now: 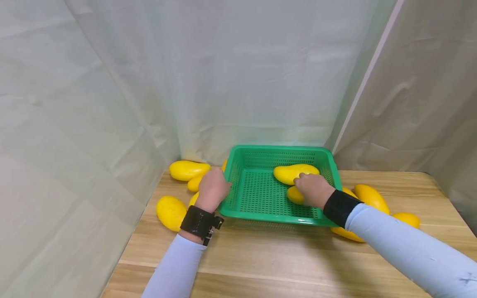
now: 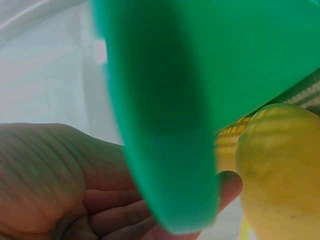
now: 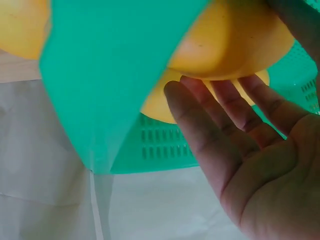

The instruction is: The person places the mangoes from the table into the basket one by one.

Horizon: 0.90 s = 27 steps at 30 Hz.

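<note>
A green plastic basket with slotted walls is at the table's back. My left hand grips its left rim; in the left wrist view the fingers curl past the rim, close to a yellow mango outside. Inside the basket, my right hand holds a yellow mango near the right wall. In the right wrist view, the fingers reach under that mango and the thumb lies at its other side. Another mango lies just behind it in the basket.
Left of the basket several mangoes lie on the wooden table, among them one at the back and one nearer. More mangoes lie to the right, partly behind my right forearm. Pale sheeting rises behind the table.
</note>
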Available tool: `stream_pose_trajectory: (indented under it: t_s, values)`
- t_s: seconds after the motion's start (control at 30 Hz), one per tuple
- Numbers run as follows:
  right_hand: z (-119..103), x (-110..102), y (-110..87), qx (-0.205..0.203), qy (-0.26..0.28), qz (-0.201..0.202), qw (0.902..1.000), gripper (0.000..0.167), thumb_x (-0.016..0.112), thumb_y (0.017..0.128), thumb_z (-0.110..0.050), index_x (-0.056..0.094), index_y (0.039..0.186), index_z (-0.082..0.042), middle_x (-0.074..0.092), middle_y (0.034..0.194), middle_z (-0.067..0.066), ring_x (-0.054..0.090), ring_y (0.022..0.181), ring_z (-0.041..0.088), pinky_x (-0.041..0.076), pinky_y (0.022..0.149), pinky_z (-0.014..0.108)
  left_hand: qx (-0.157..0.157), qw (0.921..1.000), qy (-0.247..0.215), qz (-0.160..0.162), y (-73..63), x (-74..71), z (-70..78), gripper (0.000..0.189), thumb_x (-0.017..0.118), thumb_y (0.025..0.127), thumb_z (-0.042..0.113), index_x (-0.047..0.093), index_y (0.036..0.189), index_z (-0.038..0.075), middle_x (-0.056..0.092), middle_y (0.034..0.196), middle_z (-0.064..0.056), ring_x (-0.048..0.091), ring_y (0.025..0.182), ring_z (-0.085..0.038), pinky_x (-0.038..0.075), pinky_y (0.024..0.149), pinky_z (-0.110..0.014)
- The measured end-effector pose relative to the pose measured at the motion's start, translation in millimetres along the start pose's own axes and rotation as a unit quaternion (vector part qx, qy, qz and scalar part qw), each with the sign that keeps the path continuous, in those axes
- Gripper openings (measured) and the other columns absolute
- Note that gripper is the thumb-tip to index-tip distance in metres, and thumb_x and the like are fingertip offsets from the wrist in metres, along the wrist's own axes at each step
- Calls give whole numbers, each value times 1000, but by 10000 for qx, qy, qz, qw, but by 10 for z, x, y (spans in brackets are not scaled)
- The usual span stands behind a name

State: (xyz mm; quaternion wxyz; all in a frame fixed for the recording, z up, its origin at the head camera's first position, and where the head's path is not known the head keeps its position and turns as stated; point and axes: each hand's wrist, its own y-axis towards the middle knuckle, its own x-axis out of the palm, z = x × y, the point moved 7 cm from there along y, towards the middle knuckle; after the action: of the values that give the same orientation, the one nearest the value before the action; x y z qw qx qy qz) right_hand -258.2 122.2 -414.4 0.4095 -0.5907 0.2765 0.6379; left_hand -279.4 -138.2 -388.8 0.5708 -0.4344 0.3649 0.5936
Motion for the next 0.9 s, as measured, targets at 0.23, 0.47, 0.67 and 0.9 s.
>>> stream_pose_trajectory:
  t_s: [0.23,0.47,0.67,0.9]
  values:
    - [18,-138,-19,117,112,-5,9999,43,76,74,-22,61,111,-6,61,91,11,50,67,18,54,61,36,-42,10000,22,20,-3,-9,-16,26,71,81,25,59,82,3,58,74,-11,57,62,-22,40,44,-28]
    - [199,-396,-122,392,542,255,9974,60,81,70,-32,60,119,-4,63,104,15,60,80,24,55,64,39,-49,10000,26,28,-3,-24,-14,26,71,81,26,60,81,2,58,73,-10,56,61,-22,40,43,-28]
    - [482,-540,-290,790,782,576,9921,61,80,71,-33,58,120,-2,61,110,17,59,92,30,54,69,46,-8,10000,-53,20,-12,-30,-8,24,71,81,24,60,80,3,58,73,-10,57,59,-22,40,42,-28]
    - [827,-515,-565,1189,1092,792,9837,66,78,71,-37,56,122,-1,58,116,22,55,101,39,50,77,54,8,10000,-64,23,-14,-9,12,24,71,80,24,60,82,2,59,74,-10,57,60,-22,40,42,-28]
